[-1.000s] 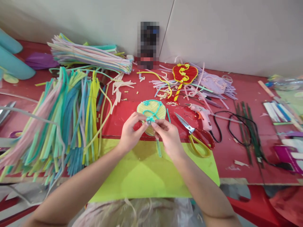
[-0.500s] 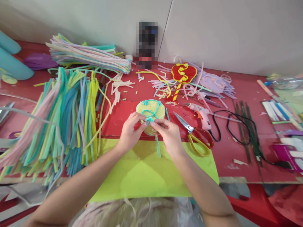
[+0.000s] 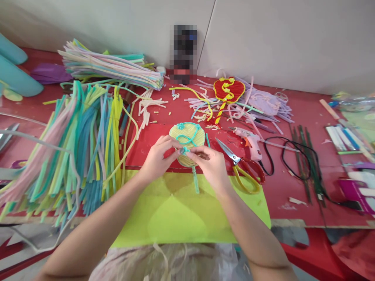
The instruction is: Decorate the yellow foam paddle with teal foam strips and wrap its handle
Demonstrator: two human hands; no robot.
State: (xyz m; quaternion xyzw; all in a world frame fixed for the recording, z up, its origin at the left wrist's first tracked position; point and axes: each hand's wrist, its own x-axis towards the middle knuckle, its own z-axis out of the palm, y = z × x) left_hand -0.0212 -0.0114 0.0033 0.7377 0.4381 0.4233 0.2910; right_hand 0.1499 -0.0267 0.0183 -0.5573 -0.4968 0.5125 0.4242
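Between the fingertips of both hands is a small turquoise pipe-cleaner flower. My left hand pinches it from the left, thumb against forefinger, and my right hand pinches it from the right. Directly beneath lies a pale yellow round fan made of pipe cleaners, with turquoise loops and small flowers on its upper face. Its turquoise handle points toward me over the yellow-green sheet. My fingers cover part of the fan's left and lower face. Whether the flower touches the fan I cannot tell.
Scissors with red and yellow handles lie right of my right hand, beside a pink glue gun with a black cord. Bundled pipe cleaners fill the left. A red heart-like fan lies behind. A yellow-green sheet covers the front edge.
The turquoise flower has turned slightly between my fingertips and shows less of its petals. Both hands stay nearly in place, and the whole view has shifted a little.
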